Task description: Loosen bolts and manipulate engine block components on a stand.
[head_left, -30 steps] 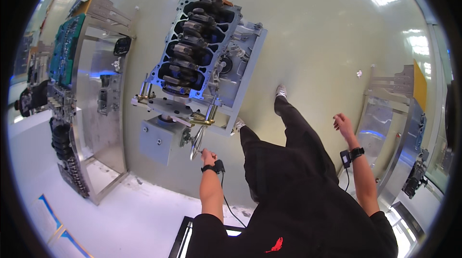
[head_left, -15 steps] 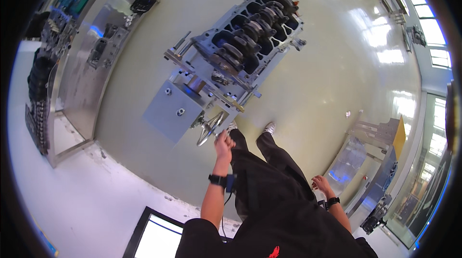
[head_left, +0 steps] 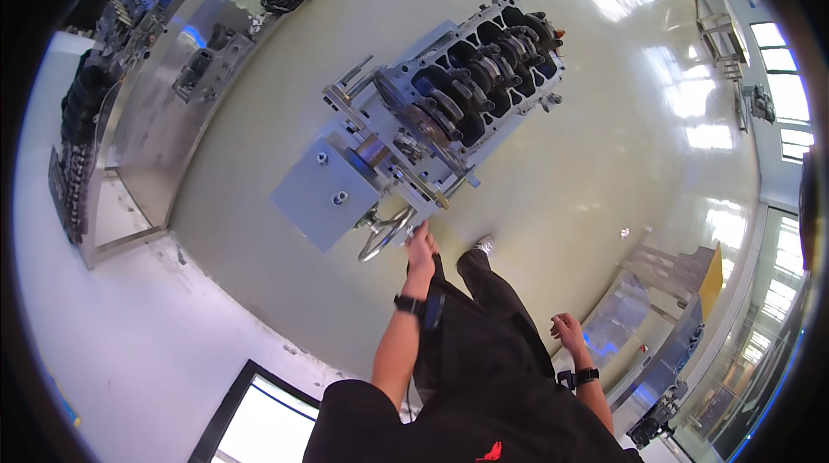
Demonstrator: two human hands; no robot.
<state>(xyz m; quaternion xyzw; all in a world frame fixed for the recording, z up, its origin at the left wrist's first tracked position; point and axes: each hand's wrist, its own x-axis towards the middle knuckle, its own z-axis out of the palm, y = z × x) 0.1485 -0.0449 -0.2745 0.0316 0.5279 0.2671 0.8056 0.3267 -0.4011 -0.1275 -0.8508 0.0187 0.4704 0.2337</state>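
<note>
My left hand (head_left: 421,249) is at the rim of a shiny metal handwheel (head_left: 385,237), with its fingers closed around the wheel's small handle, which they largely cover. That wheel sits on the side of a grey gearbox housing (head_left: 311,201) of an engine stand. Clamped to the stand is a grey engine block (head_left: 496,128), its open side up and a dark crankshaft (head_left: 485,74) lying along it. My right hand (head_left: 567,331) hangs beside my right leg, fingers loosely bent and apart, holding nothing.
A metal workbench (head_left: 142,161) with engine parts stands on the left. At lower right is another metal bench (head_left: 617,299) with a yellow panel (head_left: 711,282). A bright screen (head_left: 263,424) sits low behind my left arm. Glass doors (head_left: 747,333) line the far right.
The view has shifted, so the stand and engine block appear farther right. My left hand stays by the handwheel, its fingers now pointing more forward. My right hand hangs slightly nearer my leg.
</note>
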